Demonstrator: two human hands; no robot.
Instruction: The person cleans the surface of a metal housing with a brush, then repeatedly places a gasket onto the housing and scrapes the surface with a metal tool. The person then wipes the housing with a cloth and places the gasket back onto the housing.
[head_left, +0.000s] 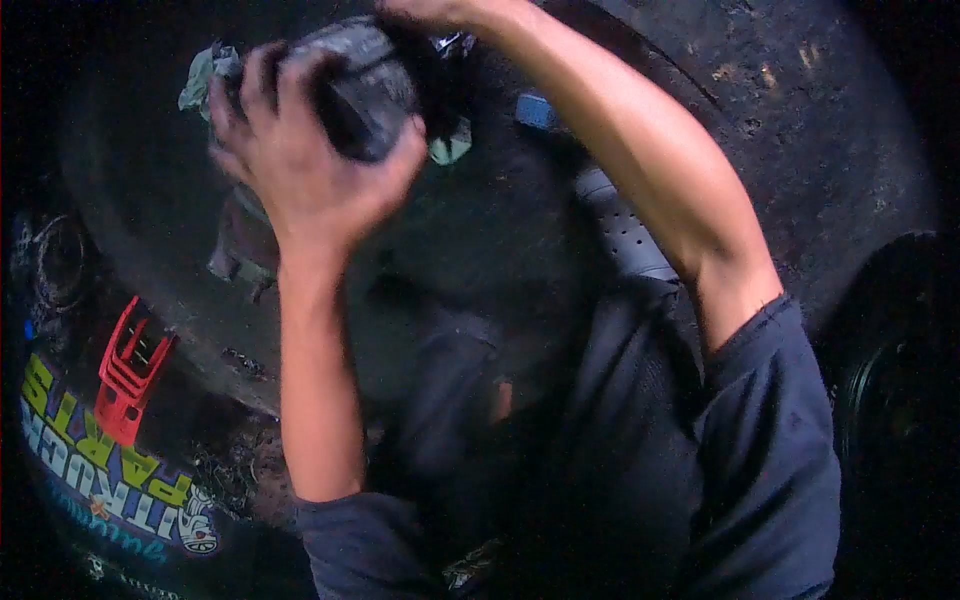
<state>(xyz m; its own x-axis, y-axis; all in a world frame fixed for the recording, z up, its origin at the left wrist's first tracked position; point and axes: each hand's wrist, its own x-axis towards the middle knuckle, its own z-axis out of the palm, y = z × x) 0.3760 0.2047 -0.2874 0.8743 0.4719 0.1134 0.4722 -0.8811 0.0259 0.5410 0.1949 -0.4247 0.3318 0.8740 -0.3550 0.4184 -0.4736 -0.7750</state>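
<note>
From here: L hand [310, 150] spread wide over a dk-grey rounded obj [392, 92], can't tell if gripping; R hand [428, 8] nr it, grip unclear.

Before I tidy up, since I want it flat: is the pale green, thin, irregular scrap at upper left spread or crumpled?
Crumpled: the pale green scrap shows bunched folds and ragged edges beside the left hand.

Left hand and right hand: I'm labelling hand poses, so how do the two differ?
The left hand, fingers spread over the grey object, is almost wholly in view; the frame's top edge cuts off the right hand, leaving its grip unclear. The left hand's forearm runs nearly straight up the picture; the right hand's slants up to the left. Both forearms are bare.
</note>
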